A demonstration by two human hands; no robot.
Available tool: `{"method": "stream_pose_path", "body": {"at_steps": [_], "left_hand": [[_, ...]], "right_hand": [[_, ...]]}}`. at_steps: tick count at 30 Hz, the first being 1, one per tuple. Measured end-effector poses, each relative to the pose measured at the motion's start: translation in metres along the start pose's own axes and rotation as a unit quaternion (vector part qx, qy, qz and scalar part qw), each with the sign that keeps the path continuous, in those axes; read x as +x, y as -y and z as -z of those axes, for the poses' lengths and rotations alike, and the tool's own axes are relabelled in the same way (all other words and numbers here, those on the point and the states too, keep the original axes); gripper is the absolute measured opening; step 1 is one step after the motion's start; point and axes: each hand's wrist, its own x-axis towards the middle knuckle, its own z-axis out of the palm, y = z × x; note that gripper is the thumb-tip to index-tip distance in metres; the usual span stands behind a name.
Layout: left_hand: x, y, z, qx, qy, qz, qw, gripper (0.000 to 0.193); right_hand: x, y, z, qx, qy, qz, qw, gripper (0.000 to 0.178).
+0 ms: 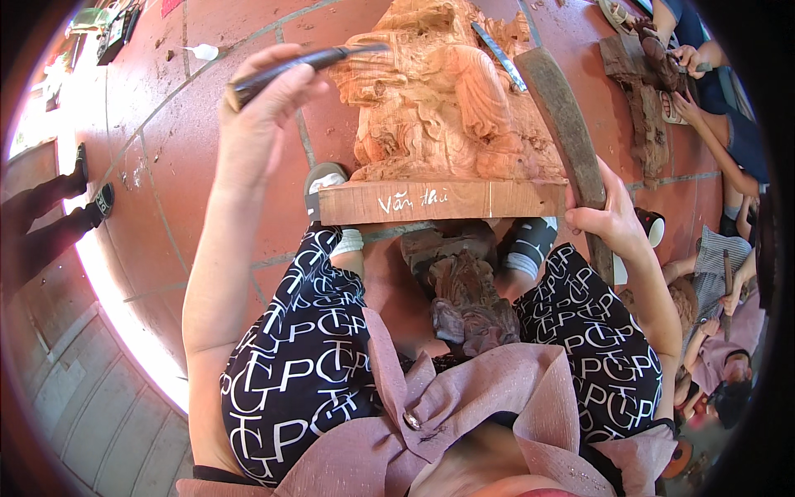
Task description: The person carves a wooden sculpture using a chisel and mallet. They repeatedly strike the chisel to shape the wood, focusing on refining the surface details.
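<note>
My left hand (269, 108) is raised to the left of the large wood carving, closed around the dark handle of a carving chisel (331, 56). Its slim metal blade points right, over the carving's upper left edge. In my right hand (611, 219) is a long, curved wooden club (563, 116), its upper part lying across or just above the carving's right side. The orange-brown carving (422, 108) rests before my feet, with its plain base edge (513, 200) toward me. On its upper right lies a thin blue-and-white strip-like tool (497, 56).
A darker carved piece (464, 290) sits between my legs. Red floor tiles (199, 157) carry wood chips and a small white bottle (204, 51). At right, another person's hands (687, 62) work on a dark wood carving (646, 116). Someone's legs (50, 211) extend in from the left.
</note>
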Motion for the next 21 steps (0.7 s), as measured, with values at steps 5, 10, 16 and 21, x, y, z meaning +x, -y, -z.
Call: {"method": "stream_pose_path", "body": {"at_steps": [5, 10, 16, 21], "left_hand": [[0.010, -0.014, 0.010, -0.039, 0.001, -0.010, 0.999, 0.034], [0.018, -0.002, 0.002, -0.038, 0.051, 0.031, 0.997, 0.021], [0.024, 0.010, -0.017, 0.079, 0.056, -0.043, 0.994, 0.024], [0.028, 0.011, -0.010, 0.167, 0.063, -0.060, 0.982, 0.021]], "right_hand": [[0.001, -0.001, 0.000, 0.005, 0.002, 0.003, 1.000, 0.051], [0.000, 0.001, -0.002, -0.004, -0.002, 0.000, 1.000, 0.053], [0.000, 0.002, -0.002, -0.008, -0.003, -0.002, 1.000, 0.054], [0.001, 0.000, -0.002, -0.006, -0.003, 0.002, 1.000, 0.054]]}}
